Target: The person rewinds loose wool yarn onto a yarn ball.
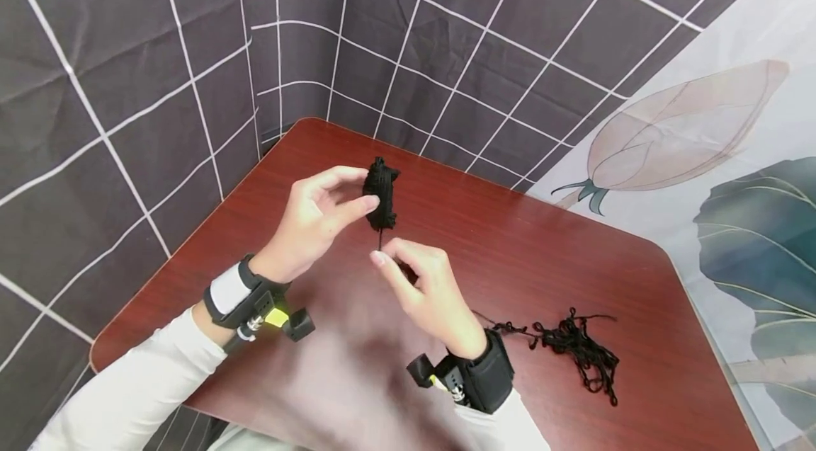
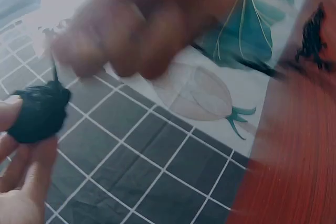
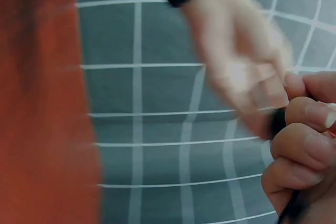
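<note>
My left hand (image 1: 312, 217) holds a small bundle of wound black cord (image 1: 380, 192) upright between thumb and fingers, over the far part of the table. Below it, my right hand (image 1: 427, 284) pinches a taut strand (image 1: 381, 238) that runs down from the bundle. In the left wrist view the wound bundle (image 2: 39, 113) sits in the fingertips, with the strand rising to the blurred right hand (image 2: 136, 30). The right wrist view shows the right fingers (image 3: 296, 150) curled, a black strand passing out beneath them. From behind the right wrist, cord trails to a loose tangle (image 1: 586, 352).
The reddish-brown table (image 1: 510, 246) carries the loose tangle on its right side. Dark cloth with a white grid (image 1: 446, 47) hangs behind and to the left. A pale curtain with a plant print (image 1: 688, 146) borders the right edge. Each wrist wears a strapped camera.
</note>
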Tool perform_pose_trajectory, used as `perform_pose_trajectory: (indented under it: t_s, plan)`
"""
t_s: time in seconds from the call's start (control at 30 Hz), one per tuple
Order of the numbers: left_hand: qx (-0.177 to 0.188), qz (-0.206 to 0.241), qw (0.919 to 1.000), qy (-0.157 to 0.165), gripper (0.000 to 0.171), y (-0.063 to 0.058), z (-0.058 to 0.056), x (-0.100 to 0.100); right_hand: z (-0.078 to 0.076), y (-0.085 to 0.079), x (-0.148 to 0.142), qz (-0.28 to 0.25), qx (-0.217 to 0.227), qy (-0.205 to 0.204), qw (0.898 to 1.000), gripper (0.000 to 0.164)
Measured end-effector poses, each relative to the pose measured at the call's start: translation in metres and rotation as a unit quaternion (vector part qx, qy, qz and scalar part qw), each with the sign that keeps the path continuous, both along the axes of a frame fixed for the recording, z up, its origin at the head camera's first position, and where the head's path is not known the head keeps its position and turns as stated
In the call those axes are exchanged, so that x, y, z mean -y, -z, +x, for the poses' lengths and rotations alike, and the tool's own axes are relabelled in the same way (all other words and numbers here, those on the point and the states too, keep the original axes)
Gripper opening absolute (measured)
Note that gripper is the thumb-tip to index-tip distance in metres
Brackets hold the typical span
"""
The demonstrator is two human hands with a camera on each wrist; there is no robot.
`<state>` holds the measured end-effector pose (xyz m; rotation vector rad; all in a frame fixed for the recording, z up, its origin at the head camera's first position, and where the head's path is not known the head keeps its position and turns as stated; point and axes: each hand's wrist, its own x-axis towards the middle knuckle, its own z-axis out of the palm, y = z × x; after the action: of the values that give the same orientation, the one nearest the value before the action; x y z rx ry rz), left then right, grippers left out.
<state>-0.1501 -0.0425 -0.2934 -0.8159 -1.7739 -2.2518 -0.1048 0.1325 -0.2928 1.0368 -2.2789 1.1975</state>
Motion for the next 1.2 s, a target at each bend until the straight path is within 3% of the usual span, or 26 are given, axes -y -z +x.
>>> perform_pose_trajectory:
  t_s: [0.07,0.13,0.2,0.27,0.37,0.47,0.53,0.6,0.67,0.77,0.83,0.93,1.0,1.07,1.13,1.2]
  plan:
    - [-0.001,-0.022,0.9995,0.022,0.029,0.001,0.000,0.001,0.000,-0.018,-0.002,0.018,-0.048,0.006,0.999,0.016]
    - [-0.001,-0.039,0.9971,0.065,0.029,0.003,0.002,0.000,-0.005,-0.035,-0.004,0.017,-0.074,0.008,0.997,0.015]
    - [-0.002,-0.050,0.9928,0.109,0.031,0.006,0.006,-0.001,-0.015,-0.047,-0.007,0.008,-0.074,0.011,0.997,0.017]
    - [-0.001,-0.056,0.9884,0.141,0.033,0.007,0.010,-0.002,-0.028,-0.052,-0.010,-0.020,-0.038,0.004,0.999,0.019]
    - [0.000,-0.048,0.9864,0.157,0.034,0.008,0.015,-0.003,-0.042,-0.044,-0.015,-0.085,0.055,-0.011,0.995,0.018]
    - [0.002,-0.014,0.9870,0.160,0.033,0.006,0.017,-0.004,-0.044,-0.023,-0.016,-0.138,0.147,-0.014,0.979,0.014]
    - [0.003,0.015,0.9891,0.147,0.032,0.003,0.016,-0.005,-0.039,-0.006,-0.013,-0.157,0.196,-0.016,0.968,0.017]
    - [0.006,0.030,0.9930,0.114,0.031,0.000,0.015,-0.006,-0.031,0.007,-0.011,-0.159,0.212,-0.014,0.964,0.020]
    - [0.011,0.034,0.9968,0.071,0.030,-0.003,0.012,-0.006,-0.022,0.015,-0.009,-0.161,0.204,-0.018,0.966,0.023]
    - [0.012,0.026,0.9995,0.013,0.031,-0.006,0.008,-0.006,-0.006,0.015,-0.009,-0.117,0.134,-0.012,0.984,0.020]
    - [0.011,0.024,0.9996,-0.008,0.032,-0.007,0.006,-0.006,0.003,0.008,-0.009,-0.069,0.075,-0.011,0.995,0.018]
    - [0.006,0.010,0.9997,-0.021,0.032,-0.007,0.005,-0.007,0.009,-0.011,-0.009,-0.007,-0.011,-0.010,1.000,0.015]
    - [0.001,-0.009,1.0000,-0.001,0.031,-0.006,0.006,-0.009,0.007,-0.028,-0.009,0.005,-0.052,-0.006,0.999,0.015]
    - [-0.003,-0.030,0.9987,0.042,0.030,-0.004,0.009,-0.010,0.001,-0.048,-0.010,-0.005,-0.069,0.003,0.998,0.015]
    - [-0.003,-0.049,0.9943,0.095,0.030,-0.002,0.013,-0.011,-0.010,-0.060,-0.012,-0.036,-0.050,0.003,0.998,0.015]
    - [0.001,-0.054,0.9893,0.135,0.031,-0.002,0.016,-0.011,-0.023,-0.059,-0.017,-0.073,-0.009,-0.003,0.997,0.016]
